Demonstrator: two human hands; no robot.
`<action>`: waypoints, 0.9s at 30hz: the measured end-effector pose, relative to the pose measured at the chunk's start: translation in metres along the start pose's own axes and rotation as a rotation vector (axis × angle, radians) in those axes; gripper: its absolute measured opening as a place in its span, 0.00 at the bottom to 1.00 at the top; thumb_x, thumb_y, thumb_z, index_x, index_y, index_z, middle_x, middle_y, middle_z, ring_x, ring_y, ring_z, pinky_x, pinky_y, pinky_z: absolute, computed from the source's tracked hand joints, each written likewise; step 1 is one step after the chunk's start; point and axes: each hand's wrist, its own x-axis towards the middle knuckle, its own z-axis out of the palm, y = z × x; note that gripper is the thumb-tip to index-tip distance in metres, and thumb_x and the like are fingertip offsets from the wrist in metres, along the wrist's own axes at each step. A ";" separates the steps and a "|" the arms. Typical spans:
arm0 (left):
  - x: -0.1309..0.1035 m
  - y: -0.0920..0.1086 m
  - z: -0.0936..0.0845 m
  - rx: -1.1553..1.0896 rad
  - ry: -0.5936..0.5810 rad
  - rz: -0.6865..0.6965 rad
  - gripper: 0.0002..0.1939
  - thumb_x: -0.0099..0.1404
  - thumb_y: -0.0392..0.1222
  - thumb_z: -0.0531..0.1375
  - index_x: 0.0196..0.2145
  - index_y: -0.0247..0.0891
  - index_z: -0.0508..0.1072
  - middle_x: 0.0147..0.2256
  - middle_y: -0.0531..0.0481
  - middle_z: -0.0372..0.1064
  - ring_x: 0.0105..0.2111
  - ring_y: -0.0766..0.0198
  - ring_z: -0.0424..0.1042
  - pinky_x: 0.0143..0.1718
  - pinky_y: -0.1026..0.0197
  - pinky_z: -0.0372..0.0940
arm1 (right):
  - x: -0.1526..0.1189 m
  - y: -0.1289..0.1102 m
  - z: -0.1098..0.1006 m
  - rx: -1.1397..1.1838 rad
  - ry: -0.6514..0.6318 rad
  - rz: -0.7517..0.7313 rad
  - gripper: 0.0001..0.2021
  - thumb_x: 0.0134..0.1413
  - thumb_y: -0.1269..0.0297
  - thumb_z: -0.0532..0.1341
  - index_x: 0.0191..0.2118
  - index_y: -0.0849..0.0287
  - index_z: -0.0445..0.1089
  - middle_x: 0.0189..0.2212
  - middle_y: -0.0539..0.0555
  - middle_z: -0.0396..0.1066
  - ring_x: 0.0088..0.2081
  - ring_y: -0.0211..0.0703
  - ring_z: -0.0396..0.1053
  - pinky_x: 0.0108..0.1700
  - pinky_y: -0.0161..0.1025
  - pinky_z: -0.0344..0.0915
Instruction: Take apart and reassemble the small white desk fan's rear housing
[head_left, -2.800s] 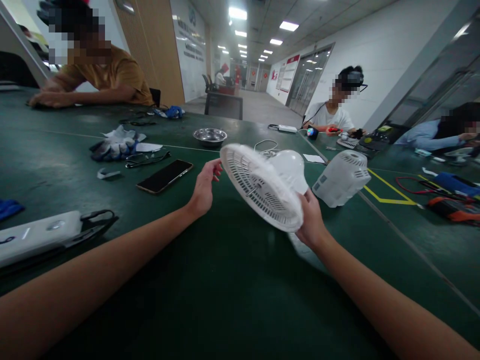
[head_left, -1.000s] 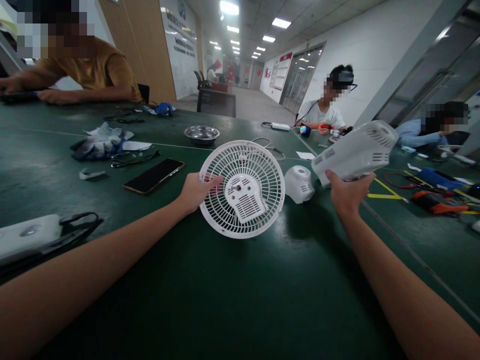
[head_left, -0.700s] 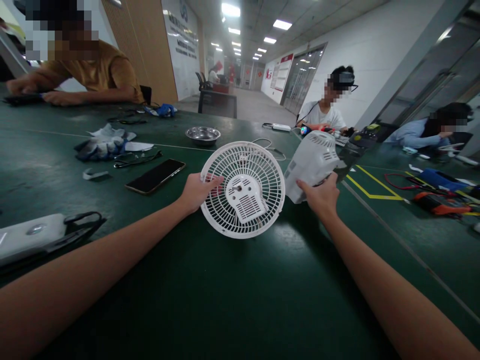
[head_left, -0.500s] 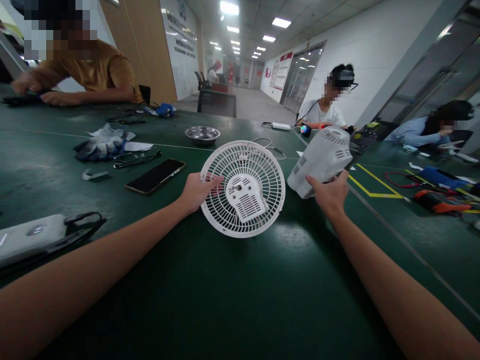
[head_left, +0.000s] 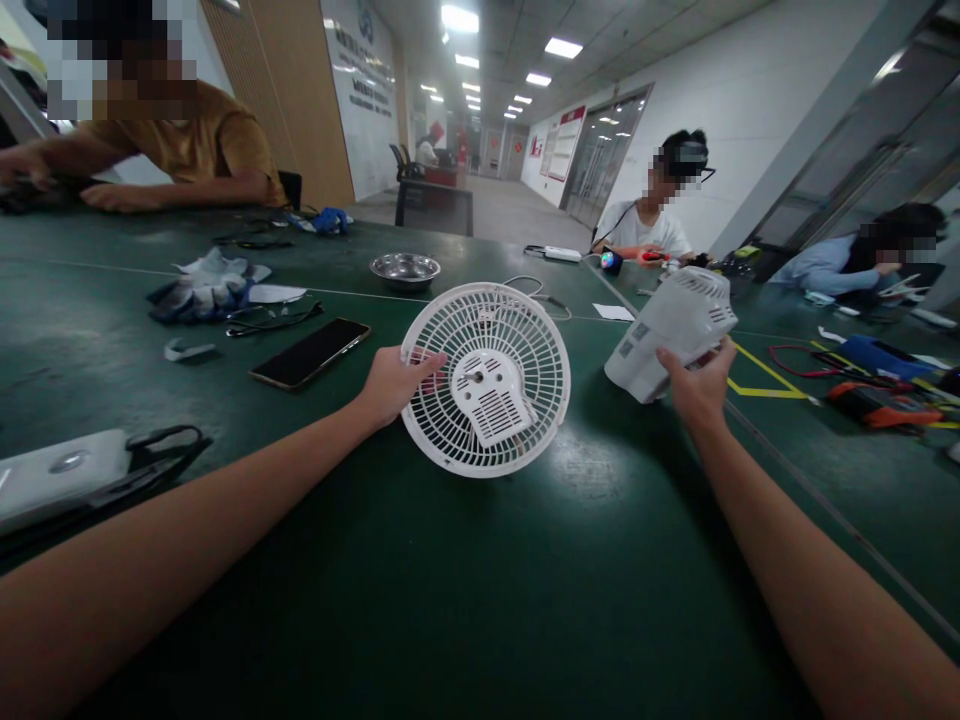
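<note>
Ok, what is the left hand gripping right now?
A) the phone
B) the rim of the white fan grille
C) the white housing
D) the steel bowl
B: the left hand pinches the rim of the fan grille, while the right hand holds the white housing; phone and bowl lie untouched.

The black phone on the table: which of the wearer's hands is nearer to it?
Left. The left hand grips the fan grille just right of the phone; the right hand holds the white housing farther right, beyond the grille.
</note>
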 end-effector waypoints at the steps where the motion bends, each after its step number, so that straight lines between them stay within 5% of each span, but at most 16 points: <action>1: 0.000 -0.001 0.000 0.001 0.001 -0.001 0.09 0.61 0.43 0.72 0.35 0.36 0.80 0.31 0.45 0.80 0.30 0.59 0.80 0.34 0.55 0.76 | -0.001 -0.008 -0.002 0.006 0.036 -0.018 0.46 0.47 0.46 0.72 0.67 0.58 0.54 0.59 0.67 0.71 0.56 0.60 0.73 0.59 0.58 0.68; 6: 0.002 -0.003 -0.001 -0.008 -0.009 0.026 0.09 0.62 0.44 0.72 0.35 0.36 0.80 0.32 0.46 0.80 0.30 0.59 0.80 0.34 0.55 0.76 | -0.003 -0.032 -0.009 0.023 0.136 -0.040 0.39 0.50 0.51 0.73 0.64 0.60 0.61 0.60 0.71 0.69 0.56 0.59 0.71 0.60 0.55 0.65; 11: 0.002 -0.003 -0.003 0.012 -0.025 0.027 0.10 0.62 0.45 0.72 0.36 0.36 0.80 0.32 0.45 0.81 0.30 0.58 0.80 0.34 0.53 0.77 | 0.005 -0.026 -0.007 0.168 0.119 -0.009 0.42 0.45 0.56 0.73 0.64 0.61 0.59 0.62 0.71 0.66 0.57 0.59 0.71 0.58 0.55 0.66; 20: 0.002 -0.003 -0.002 -0.011 -0.017 0.030 0.08 0.62 0.43 0.72 0.35 0.37 0.81 0.32 0.46 0.81 0.30 0.59 0.80 0.34 0.55 0.77 | 0.012 -0.022 -0.008 0.092 0.119 -0.097 0.44 0.43 0.66 0.71 0.67 0.61 0.57 0.65 0.72 0.62 0.66 0.57 0.63 0.59 0.51 0.64; 27: 0.004 -0.006 -0.001 -0.024 -0.013 0.039 0.08 0.62 0.43 0.72 0.34 0.37 0.80 0.30 0.47 0.80 0.29 0.60 0.80 0.33 0.57 0.76 | 0.019 -0.017 -0.009 0.122 0.113 -0.022 0.50 0.40 0.68 0.71 0.71 0.59 0.53 0.63 0.68 0.63 0.58 0.51 0.68 0.57 0.48 0.66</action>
